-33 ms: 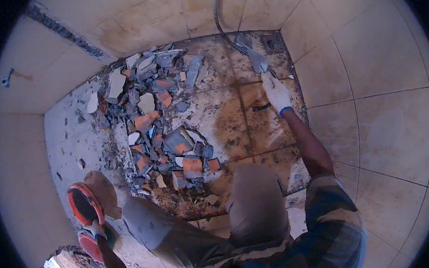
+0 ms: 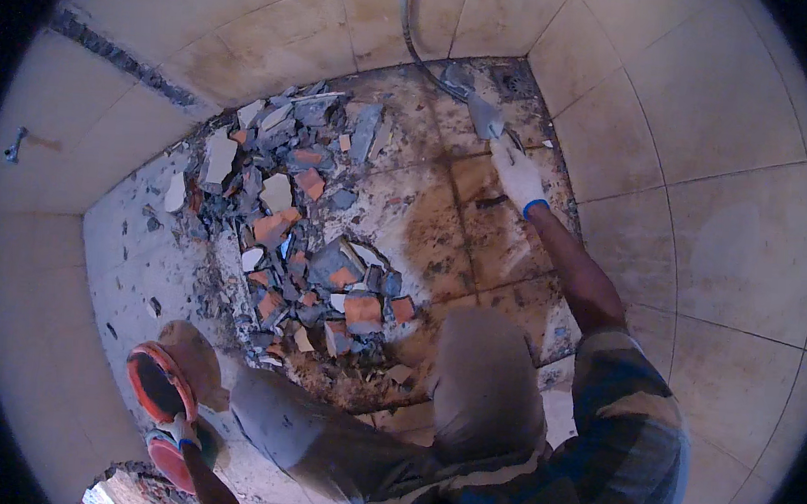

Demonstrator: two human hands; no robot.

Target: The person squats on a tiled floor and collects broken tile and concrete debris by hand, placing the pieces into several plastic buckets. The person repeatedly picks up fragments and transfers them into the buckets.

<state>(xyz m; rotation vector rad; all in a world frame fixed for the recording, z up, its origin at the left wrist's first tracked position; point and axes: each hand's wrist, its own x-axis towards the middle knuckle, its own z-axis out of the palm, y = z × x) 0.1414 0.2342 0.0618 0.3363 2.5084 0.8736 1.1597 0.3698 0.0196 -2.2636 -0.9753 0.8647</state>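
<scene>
light: dim, bluish on left floor (image 2: 112, 262); edges: black vignette (wall tiles (image 2: 732, 244) bow); detail: soft, grainy

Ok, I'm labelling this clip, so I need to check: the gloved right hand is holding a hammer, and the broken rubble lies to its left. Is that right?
Not quite: the head view shows the gloved right hand holding a trowel, not a hammer. The broken rubble does lie to its left.

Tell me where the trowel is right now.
In the head view, the trowel is in the upper part, right of centre, in the gloved right hand, just beside the hose.
</scene>
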